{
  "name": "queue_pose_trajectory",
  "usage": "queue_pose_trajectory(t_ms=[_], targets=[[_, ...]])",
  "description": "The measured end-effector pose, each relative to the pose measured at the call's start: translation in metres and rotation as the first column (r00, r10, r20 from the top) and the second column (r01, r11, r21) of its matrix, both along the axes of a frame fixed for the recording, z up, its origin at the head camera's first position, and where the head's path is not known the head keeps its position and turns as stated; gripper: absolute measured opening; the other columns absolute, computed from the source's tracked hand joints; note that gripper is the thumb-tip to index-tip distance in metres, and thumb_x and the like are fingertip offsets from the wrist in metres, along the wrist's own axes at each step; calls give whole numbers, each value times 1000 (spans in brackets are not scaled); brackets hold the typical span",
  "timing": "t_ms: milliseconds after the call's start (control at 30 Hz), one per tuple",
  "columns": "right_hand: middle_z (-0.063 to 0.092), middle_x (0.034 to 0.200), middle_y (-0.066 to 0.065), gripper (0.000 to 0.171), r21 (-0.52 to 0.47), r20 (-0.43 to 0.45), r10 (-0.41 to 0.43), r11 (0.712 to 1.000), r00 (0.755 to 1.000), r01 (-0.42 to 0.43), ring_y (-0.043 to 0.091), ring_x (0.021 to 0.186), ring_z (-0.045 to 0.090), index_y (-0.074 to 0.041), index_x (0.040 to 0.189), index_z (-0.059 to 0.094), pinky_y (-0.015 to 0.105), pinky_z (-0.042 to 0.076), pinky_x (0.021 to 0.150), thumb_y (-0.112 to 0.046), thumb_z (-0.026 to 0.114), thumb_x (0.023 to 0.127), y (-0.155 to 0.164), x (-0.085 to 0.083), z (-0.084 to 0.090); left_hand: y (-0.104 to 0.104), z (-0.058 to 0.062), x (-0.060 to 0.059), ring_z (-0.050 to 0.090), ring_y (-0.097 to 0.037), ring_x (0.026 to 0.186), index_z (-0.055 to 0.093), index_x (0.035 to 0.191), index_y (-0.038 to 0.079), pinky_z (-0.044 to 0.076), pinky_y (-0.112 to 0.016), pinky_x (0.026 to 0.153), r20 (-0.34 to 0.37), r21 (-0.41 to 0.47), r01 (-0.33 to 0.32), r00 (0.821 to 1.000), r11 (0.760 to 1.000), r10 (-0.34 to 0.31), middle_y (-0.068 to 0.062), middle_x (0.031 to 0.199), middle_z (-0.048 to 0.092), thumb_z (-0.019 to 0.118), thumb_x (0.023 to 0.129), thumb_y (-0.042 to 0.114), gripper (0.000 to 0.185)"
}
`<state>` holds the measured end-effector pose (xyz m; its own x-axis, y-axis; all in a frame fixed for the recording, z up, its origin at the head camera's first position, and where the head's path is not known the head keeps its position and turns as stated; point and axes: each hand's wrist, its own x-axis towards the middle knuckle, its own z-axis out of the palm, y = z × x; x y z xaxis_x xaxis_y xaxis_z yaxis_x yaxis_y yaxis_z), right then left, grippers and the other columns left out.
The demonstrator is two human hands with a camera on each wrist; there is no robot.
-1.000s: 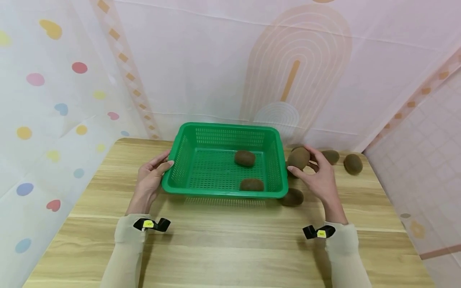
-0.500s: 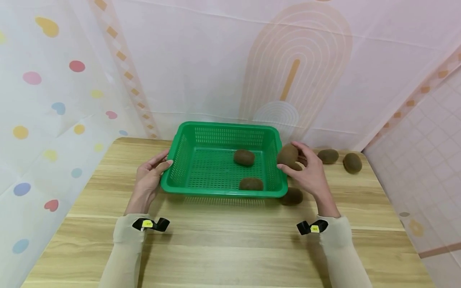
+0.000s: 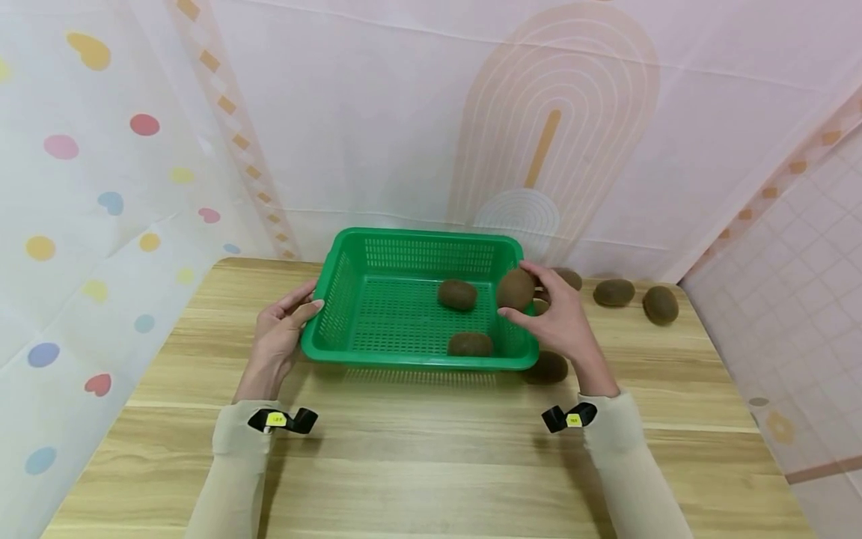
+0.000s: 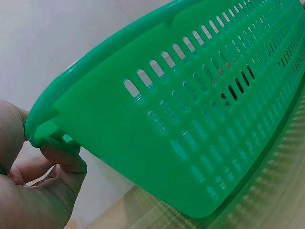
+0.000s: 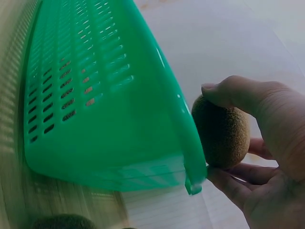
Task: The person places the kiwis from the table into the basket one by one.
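Observation:
A green plastic basket [image 3: 417,361] stands on the wooden table, with two brown kiwis lying inside, one kiwi [image 3: 457,295] toward the back and another kiwi [image 3: 470,344] near the front wall. My left hand [image 3: 281,329] grips the basket's left rim, thumb on top and fingers curled beneath, as the left wrist view shows. Between thumb and fingers my right hand [image 3: 557,314] holds a kiwi [image 3: 515,289] over the basket's right rim. In the right wrist view this held kiwi [image 5: 221,131] appears beside the rim.
Right of the basket lie more kiwis: one kiwi [image 3: 547,367] by its front right corner, one kiwi [image 3: 569,278] behind my right hand, and a kiwi [image 3: 613,293] and a kiwi [image 3: 661,305] farther right. A patterned cloth [image 3: 377,112] hangs behind the wooden table [image 3: 431,449].
My right hand has carried the kiwi leftward, from outside the basket's right side to over its right rim. The left hand has kept its grip on the rim.

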<state>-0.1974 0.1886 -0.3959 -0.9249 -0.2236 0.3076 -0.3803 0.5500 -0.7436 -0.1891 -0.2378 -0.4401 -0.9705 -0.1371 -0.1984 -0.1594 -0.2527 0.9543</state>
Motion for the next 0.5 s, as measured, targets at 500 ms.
queue_pose_trajectory(t_ms=[500], targets=[[42,159,15,81,170,96,0,985,995,-16,40,135,48,-18,157,42,62,48,108,-38,81,89,-1,0,-1,2,4,2,61,-2,92,52,151,7,60,-16,75,14,-7,-19,1000,1000,19,5,111,56,74,96,11,59]])
